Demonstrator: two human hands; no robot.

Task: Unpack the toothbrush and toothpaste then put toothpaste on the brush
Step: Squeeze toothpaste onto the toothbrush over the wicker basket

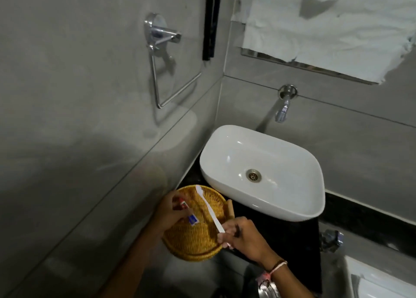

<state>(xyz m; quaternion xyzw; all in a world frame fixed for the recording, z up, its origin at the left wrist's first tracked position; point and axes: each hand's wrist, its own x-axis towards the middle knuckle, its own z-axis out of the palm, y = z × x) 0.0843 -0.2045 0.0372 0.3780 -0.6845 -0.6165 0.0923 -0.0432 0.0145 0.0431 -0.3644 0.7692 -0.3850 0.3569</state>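
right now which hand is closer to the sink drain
Right. The right hand, holding the toothbrush by its handle end, sits just below the basin's front rim, below the drain. The left hand, holding the toothpaste tube, is farther left over the wicker tray.

1. I see my left hand (167, 214) pinching a small toothpaste tube (188, 212) over the round wicker tray (193, 246).
2. My right hand (244, 237) grips the handle end of a white toothbrush (208, 207), its head pointing away from me above the tray.
3. The tray sits on the dark tabletop (281, 241), just beside a white basin (265, 173).
4. A chrome tap (284, 108) juts from the grey wall above the basin.
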